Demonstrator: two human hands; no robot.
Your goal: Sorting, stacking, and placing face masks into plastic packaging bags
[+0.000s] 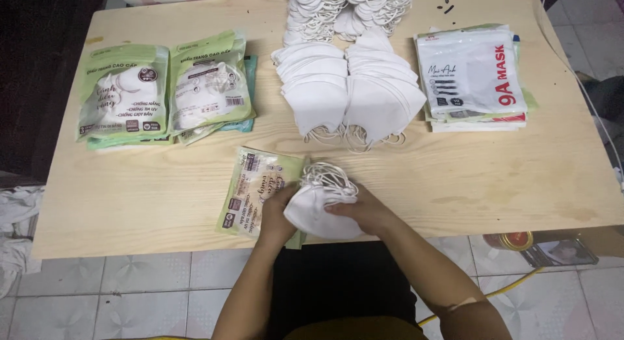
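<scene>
Both my hands close around a small stack of white masks [320, 210] at the near edge of the table [162, 184]; my left hand [276, 216] also presses the green pouch [257, 187] beneath, my right hand [364, 210] curls over the stack. The loose ear loops [325, 175] could snag and fan the stack apart, since my fingers pinch only the folded end.

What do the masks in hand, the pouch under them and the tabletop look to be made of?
Masks: soft white non-woven fabric by the look, matte, with thin elastic loops bunched on top. Both the left hand and the right hand grip them.
Pouch: thin plastic film, probably; glossy, creased, with a clear patch.
Tabletop: pale wood or wood-look laminate; grain lines show, low sheen. Which one, I cannot tell.
</scene>
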